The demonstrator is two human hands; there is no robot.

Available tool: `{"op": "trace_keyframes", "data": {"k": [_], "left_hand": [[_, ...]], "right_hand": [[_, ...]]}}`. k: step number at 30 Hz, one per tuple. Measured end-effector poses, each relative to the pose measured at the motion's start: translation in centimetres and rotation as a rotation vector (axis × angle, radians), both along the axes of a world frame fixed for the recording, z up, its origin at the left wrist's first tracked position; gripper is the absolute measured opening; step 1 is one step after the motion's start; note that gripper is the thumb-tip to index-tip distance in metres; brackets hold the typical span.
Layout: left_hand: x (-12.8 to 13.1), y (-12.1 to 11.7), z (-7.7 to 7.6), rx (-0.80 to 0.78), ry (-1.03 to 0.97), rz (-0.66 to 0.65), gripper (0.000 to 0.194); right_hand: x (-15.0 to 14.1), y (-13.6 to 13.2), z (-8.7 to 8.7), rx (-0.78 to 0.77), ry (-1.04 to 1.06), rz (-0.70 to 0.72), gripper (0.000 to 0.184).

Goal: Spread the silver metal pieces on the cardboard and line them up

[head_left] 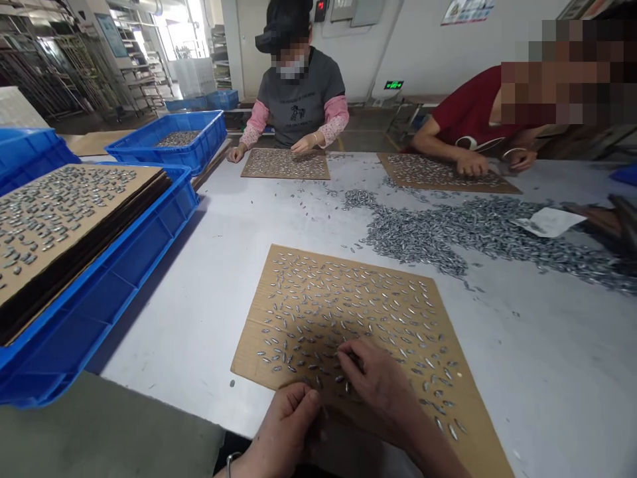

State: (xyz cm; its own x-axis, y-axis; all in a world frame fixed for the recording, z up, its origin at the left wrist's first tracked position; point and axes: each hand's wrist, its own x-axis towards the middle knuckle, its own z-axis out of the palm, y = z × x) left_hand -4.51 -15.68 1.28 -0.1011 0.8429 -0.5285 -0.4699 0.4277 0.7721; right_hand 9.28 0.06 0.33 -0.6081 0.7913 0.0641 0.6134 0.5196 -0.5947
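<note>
A brown cardboard sheet (303,282) lies on the white table in front of me, spread with many small, shiny, grey metal pieces (393,307) of pointed oval shape. Over the sheet's near half, my right hand (371,372) has its thumb and forefinger pinched close to the pieces; what sits between the fingertips, if anything, is too small to name. At the near edge of the cardboard is my left hand (293,415), closed with the thumb against the curled fingers. Whatever it may hold is hidden. A bracelet circles the left wrist.
A large heap of the same metal pieces (423,232) covers the table's middle right, with a white paper scrap (550,222) on it. At left, a blue crate (124,299) holds stacked, piece-covered cardboard (64,199). Two people work across the table at their own sheets (286,174).
</note>
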Motion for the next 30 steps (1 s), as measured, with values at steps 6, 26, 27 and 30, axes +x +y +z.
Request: {"op": "trace_keyframes", "data": {"k": [6,26,27,30], "left_hand": [[-0.5,-0.2,-0.3,0.008,0.034,-0.002,0.064],[-1.1,-0.3,-0.6,-0.023,-0.165,0.081,0.060],[-1.1,-0.3,-0.4,-0.031,-0.194,0.093,0.059],[-0.9,-0.1,0.1,-0.016,-0.237,0.115,0.054]], "right_hand": [[-0.2,0.0,-0.7,0.036,-0.105,-0.070,0.018],[-2.3,-1.1,-0.6,0.179,-0.088,0.070,0.023],[-1.8,-1.5,0.0,0.157,-0.038,0.079,0.024],[0.2,-3.4,1.8,0.015,0.100,0.166,0.022]]}}
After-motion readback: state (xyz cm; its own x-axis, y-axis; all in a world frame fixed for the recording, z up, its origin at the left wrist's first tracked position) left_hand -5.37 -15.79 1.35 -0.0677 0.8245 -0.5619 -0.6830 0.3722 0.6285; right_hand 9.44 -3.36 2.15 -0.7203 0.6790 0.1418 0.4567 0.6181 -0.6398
